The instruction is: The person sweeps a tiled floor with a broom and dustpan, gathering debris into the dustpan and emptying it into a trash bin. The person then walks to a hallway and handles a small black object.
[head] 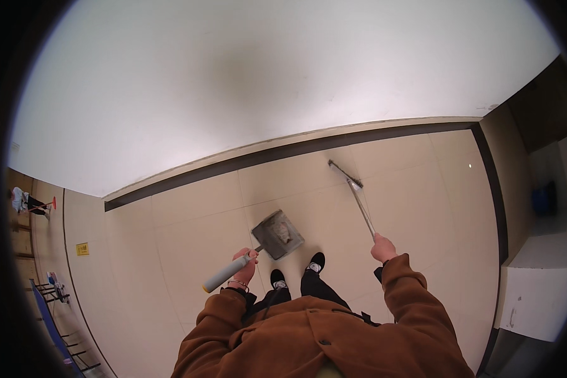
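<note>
My left hand [245, 268] grips the grey handle of a long-handled dustpan [266, 236]. The pan is in front of my shoes and holds a clump of pale grey debris [282, 232]. My right hand [383, 248] is closed around the thin metal handle of a broom [360, 206]. The broom's narrow, dark-bristled head lies farther off on the tiled floor [193, 245], close to the dark border strip and to the right of the dustpan. The broom and the dustpan are apart.
A white wall [264, 85] rises beyond the dark floor border [312, 144]. At the right stands a white block [538, 302], with a blue object [544, 199] behind it. At the far left are a person [28, 201] with a red-ended tool, a blue folding table [52, 321] and a yellow floor sign [82, 249].
</note>
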Available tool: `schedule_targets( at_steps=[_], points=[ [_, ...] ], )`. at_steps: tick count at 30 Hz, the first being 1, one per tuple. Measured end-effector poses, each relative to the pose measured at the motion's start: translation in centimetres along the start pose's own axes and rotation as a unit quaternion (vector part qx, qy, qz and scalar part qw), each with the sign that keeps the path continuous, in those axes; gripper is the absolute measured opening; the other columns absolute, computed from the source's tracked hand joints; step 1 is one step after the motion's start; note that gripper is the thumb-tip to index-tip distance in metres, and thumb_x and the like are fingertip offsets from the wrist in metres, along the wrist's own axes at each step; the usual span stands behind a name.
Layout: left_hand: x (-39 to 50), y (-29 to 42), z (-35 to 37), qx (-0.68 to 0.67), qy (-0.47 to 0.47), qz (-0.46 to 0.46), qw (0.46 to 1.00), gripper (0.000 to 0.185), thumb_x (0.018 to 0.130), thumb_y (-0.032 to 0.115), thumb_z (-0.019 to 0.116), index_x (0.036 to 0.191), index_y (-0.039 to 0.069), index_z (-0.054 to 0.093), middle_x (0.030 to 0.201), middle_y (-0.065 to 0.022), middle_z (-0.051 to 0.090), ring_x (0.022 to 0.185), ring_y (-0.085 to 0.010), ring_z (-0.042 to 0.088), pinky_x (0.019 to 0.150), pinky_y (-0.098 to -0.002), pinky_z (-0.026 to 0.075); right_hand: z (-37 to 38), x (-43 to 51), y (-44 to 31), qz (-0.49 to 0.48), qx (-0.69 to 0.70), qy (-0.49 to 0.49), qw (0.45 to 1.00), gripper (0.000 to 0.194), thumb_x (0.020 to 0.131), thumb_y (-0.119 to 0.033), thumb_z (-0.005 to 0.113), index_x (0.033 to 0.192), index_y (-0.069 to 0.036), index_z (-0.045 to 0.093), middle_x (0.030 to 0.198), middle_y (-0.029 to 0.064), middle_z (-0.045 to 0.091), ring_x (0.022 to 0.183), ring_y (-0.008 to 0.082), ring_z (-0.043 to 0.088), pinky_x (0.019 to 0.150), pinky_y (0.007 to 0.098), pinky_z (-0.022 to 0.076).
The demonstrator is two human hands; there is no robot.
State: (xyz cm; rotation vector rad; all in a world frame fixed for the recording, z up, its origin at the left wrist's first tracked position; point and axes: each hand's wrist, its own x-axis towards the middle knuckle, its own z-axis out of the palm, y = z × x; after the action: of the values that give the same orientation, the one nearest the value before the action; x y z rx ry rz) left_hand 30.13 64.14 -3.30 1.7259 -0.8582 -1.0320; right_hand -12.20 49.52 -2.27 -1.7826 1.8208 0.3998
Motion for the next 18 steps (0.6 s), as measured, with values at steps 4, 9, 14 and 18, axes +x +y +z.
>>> schedule_targets(
  at_steps=[4, 9, 14, 18],
  points=[
    [0.8, -0.2, -0.1, 0.045, -0.021, -0.012, 0.999, 0.009, 0.081, 0.005, 0.052, 0.075, 0.000, 0.055, 0.073, -0.0072, 0.060, 0.056, -0.0127, 0.058, 0.055, -0.0246, 0.050, 2.1, -5.1, -1.5, -0.047, -0.049, -0.082, 0.994, 0.037, 0.081, -0.007, 0.041, 0.118, -0.004, 0.043, 0.093, 0.0218, 0.061, 0.091, 0.0376, 0.059, 0.077, 0.0464, 0.0466],
    [2.0, -0.8, 0.8, 0.046, -0.035, 0.010, 0.998, 0.009, 0.081, 0.005, 0.052, 0.073, -0.001, 0.053, 0.071, -0.0067, 0.060, 0.055, -0.0121, 0.057, 0.052, -0.0246, 0.048, 1.2, -9.4, 2.0, -0.096, 0.036, -0.063, 0.993, 0.046, 0.077, -0.011, 0.046, 0.122, -0.010, 0.045, 0.096, 0.0207, 0.061, 0.090, 0.0380, 0.057, 0.078, 0.0466, 0.0457],
    [2.6, -0.5, 1.2, 0.099, -0.033, 0.020, 0.994, 0.011, 0.081, 0.007, 0.053, 0.073, -0.001, 0.053, 0.070, -0.0069, 0.060, 0.057, -0.0118, 0.057, 0.052, -0.0250, 0.047, -0.4, -10.9, 5.6, -0.027, 0.043, -0.041, 0.998, 0.053, 0.074, -0.010, 0.049, 0.127, -0.011, 0.044, 0.100, 0.0211, 0.060, 0.093, 0.0378, 0.057, 0.080, 0.0437, 0.0461],
    [2.5, 0.6, 0.7, 0.115, -0.047, 0.011, 0.992, 0.014, 0.083, 0.009, 0.052, 0.074, -0.001, 0.055, 0.070, -0.0071, 0.060, 0.058, -0.0123, 0.058, 0.054, -0.0250, 0.048, -0.7, -6.7, 7.7, 0.007, 0.043, 0.028, 0.999, 0.053, 0.076, -0.009, 0.047, 0.128, -0.008, 0.041, 0.098, 0.0233, 0.060, 0.094, 0.0389, 0.056, 0.081, 0.0470, 0.0450]
  ],
)
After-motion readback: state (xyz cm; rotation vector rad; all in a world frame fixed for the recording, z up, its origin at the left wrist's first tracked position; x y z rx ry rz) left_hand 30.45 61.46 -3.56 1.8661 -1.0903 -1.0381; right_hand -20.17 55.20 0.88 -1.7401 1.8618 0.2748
